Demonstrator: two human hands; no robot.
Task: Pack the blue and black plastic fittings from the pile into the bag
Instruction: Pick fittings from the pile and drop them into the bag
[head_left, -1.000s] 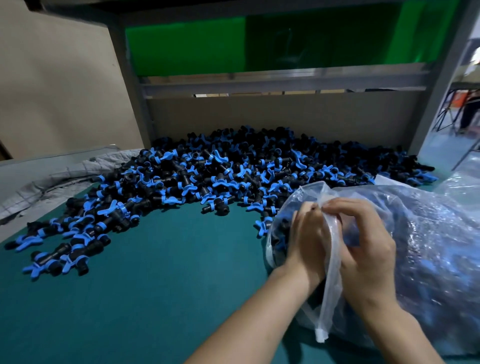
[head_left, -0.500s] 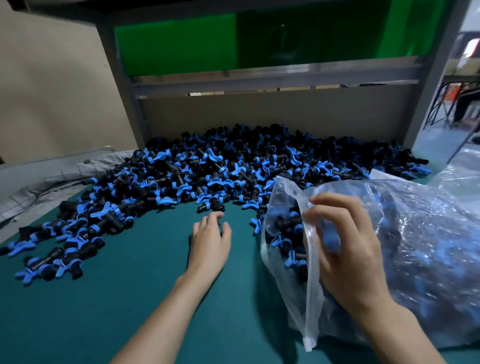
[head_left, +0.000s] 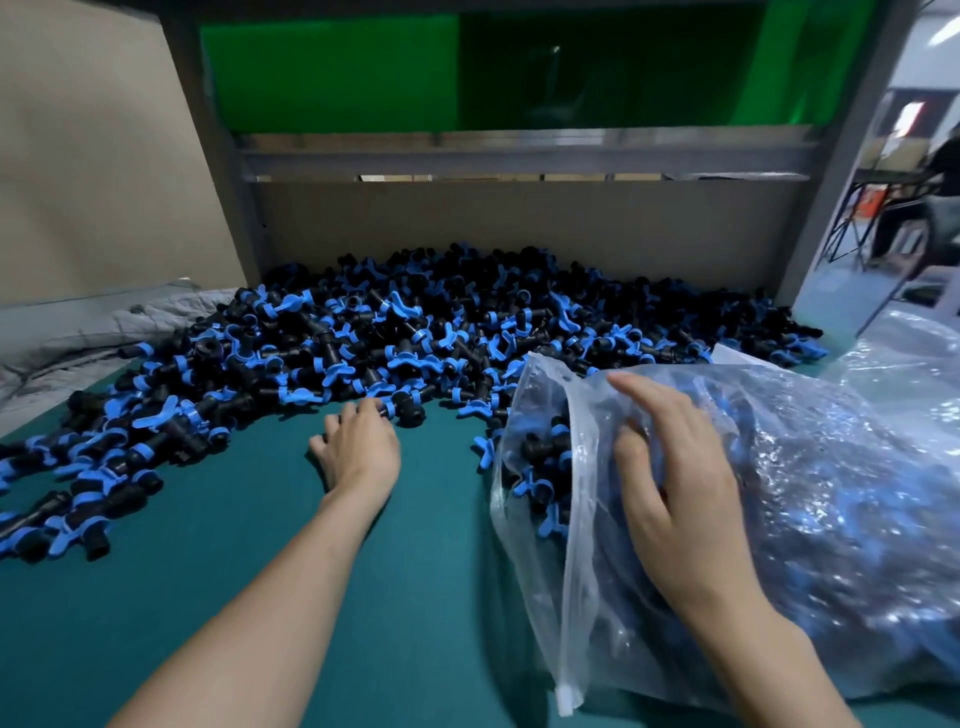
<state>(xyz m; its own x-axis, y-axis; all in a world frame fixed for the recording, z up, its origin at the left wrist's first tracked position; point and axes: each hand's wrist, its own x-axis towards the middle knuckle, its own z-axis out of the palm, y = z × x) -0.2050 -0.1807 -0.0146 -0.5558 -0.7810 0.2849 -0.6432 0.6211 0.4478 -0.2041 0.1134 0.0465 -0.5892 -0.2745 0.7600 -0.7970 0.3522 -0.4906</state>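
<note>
Hundreds of fittings (head_left: 322, 382): blue and black plastic pieces, heaped in a wide pile (head_left: 415, 322) across the far half of the table (head_left: 234, 535), trailing down its left side towards the near edge.
Left hand (head_left: 358, 452): palm down on the green table top at the near edge of the pile, fingers loosely spread and closed on nothing.
Fingertips (head_left: 371, 408): just touching one black fitting (head_left: 410, 410) at the pile's near rim.
Bag (head_left: 831, 493): clear plastic, lying on its side on the right of the table with its mouth facing left, just beside the pile.
Bag contents (head_left: 540, 452): many of the same pieces, showing at the mouth and through the film.
Right hand (head_left: 680, 509): holds the bag's upper film just behind the mouth, fingers over the top and thumb lower down.
Far left: a grey cloth (head_left: 78, 338), crumpled beside the pile.
Far right: a second clear bag (head_left: 909, 364) beyond the first.
Back: a brown board (head_left: 519, 218) behind the pile, a metal rail (head_left: 519, 156) above it, and a green panel (head_left: 332, 78) higher up.
</note>
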